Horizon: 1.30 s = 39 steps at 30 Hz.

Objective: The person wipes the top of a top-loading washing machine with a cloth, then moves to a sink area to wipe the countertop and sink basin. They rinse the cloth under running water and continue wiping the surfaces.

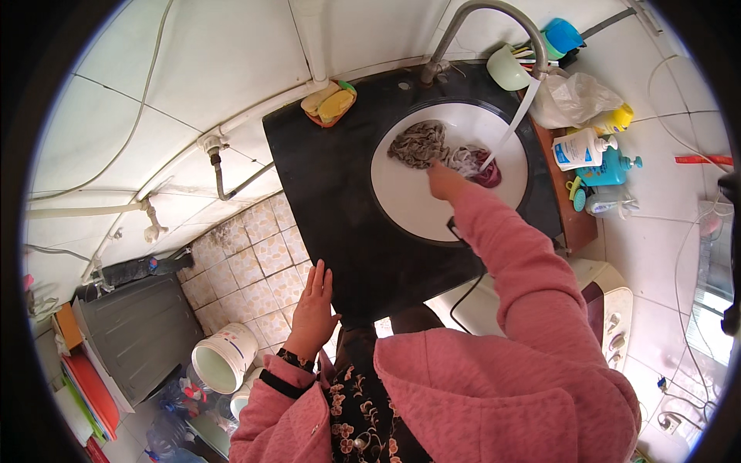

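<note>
Water from a metal faucet (486, 11) runs onto a white and dark red cloth (483, 165) in the round white sink basin (422, 214). Left of it, in the same basin, lies a crumpled grey-brown cloth (418, 143). My right hand (447, 180) is over the basin at the lower edge of the cloths, its fingers partly hidden and slightly blurred; whether it grips cloth cannot be told. At the left edge of the black countertop (324, 197), my left hand (314, 309) rests with extended fingers and holds nothing.
A basket with sponges (330, 107) stands at the counter's back left. A pale green bowl (508, 68), a plastic bag (573, 98) and pump bottles (579, 149) line the right side. On the lower left are a white bucket (223, 359) and plastic bottles (168, 431).
</note>
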{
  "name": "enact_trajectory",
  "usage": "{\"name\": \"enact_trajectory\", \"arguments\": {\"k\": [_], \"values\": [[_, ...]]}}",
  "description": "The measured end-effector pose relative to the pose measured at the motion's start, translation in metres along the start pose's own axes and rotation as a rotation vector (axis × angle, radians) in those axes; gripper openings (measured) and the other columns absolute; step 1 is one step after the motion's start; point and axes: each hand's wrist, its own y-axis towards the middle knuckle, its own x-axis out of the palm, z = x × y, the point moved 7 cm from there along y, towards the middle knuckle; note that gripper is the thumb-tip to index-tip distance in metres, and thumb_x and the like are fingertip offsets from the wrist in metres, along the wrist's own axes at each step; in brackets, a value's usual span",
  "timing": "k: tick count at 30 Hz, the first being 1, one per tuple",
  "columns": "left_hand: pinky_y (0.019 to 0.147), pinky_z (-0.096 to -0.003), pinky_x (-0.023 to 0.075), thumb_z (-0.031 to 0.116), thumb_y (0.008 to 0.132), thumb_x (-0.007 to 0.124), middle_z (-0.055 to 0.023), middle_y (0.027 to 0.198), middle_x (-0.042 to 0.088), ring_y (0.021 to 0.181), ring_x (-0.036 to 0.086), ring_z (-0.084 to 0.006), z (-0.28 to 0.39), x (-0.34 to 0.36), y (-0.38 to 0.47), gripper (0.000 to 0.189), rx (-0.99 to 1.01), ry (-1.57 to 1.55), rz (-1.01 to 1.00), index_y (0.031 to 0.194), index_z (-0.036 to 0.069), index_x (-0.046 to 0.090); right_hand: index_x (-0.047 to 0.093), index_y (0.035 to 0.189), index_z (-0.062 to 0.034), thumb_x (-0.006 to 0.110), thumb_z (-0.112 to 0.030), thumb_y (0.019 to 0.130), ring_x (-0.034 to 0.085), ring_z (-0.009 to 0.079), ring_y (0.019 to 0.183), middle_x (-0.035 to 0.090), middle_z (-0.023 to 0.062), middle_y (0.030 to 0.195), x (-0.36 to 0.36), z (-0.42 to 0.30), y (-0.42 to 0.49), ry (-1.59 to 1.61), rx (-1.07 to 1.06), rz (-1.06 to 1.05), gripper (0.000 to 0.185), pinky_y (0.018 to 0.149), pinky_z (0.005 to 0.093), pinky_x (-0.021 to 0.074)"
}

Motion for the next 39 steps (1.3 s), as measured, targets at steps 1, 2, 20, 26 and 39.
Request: {"name": "enact_trajectory", "arguments": {"k": [1, 2, 20, 26, 39], "values": [[0.117, -0.0369, 0.0342, 0.015, 0.073, 0.081, -0.016, 0.163, 0.013, 0.149, 0.021, -0.0329, 0.0, 0.0, 0.0, 0.096, -0.004, 0.011, -0.01, 0.151, -0.001, 0.027, 0.05, 0.138, 0.0021, 0.046, -0.005, 0.093, 0.055, 0.0383, 0.124, 0.028, 0.0224, 0.157, -0.014, -0.018, 0.008, 0.001, -0.012, 0.137, 0.046, 0.101, 0.046, 0.048], [0.117, -0.0369, 0.0342, 0.015, 0.073, 0.081, -0.0161, 0.163, 0.013, 0.149, 0.021, -0.0328, 0.0, 0.0, 0.001, 0.096, -0.014, 0.027, -0.02, 0.151, -0.001, 0.027, 0.046, 0.142, 0.0006, 0.047, -0.006, 0.093, 0.057, 0.0391, 0.121, 0.032, 0.0228, 0.156, -0.029, -0.034, 0.011, 0.038, -0.096, 0.284, 0.049, 0.101, 0.046, 0.0485], [0.116, -0.037, 0.0356, 0.014, 0.071, 0.082, -0.0171, 0.162, 0.015, 0.149, 0.021, -0.0333, 0.001, 0.002, 0.001, 0.097, -0.017, -0.017, -0.002, 0.15, -0.002, 0.029, 0.049, 0.142, -0.0082, 0.073, -0.028, 0.081, 0.061, 0.0419, 0.112, 0.05, 0.023, 0.136, -0.001, 0.11, -0.038, 0.12, 0.575, 0.262, 0.069, 0.095, 0.0456, 0.0511], [0.115, -0.0368, 0.0361, 0.014, 0.071, 0.082, -0.0173, 0.162, 0.014, 0.149, 0.02, -0.0334, 0.003, 0.002, 0.002, 0.097, 0.005, 0.027, 0.014, 0.15, -0.002, 0.028, 0.049, 0.143, -0.0103, 0.081, -0.033, 0.07, 0.043, 0.0389, 0.135, 0.051, 0.0209, 0.141, 0.05, 0.051, 0.017, 0.072, 0.141, -0.032, 0.083, 0.106, 0.0453, 0.0434], [0.115, -0.0372, 0.0362, 0.015, 0.071, 0.082, -0.0169, 0.162, 0.014, 0.149, 0.021, -0.0331, 0.002, 0.001, 0.001, 0.098, -0.004, 0.015, 0.0, 0.151, -0.001, 0.027, 0.052, 0.139, -0.0125, 0.068, -0.015, 0.083, 0.061, 0.0316, 0.118, 0.056, 0.012, 0.137, -0.004, -0.028, -0.025, -0.146, -0.166, 0.123, 0.059, 0.095, 0.0428, 0.0509]]}}
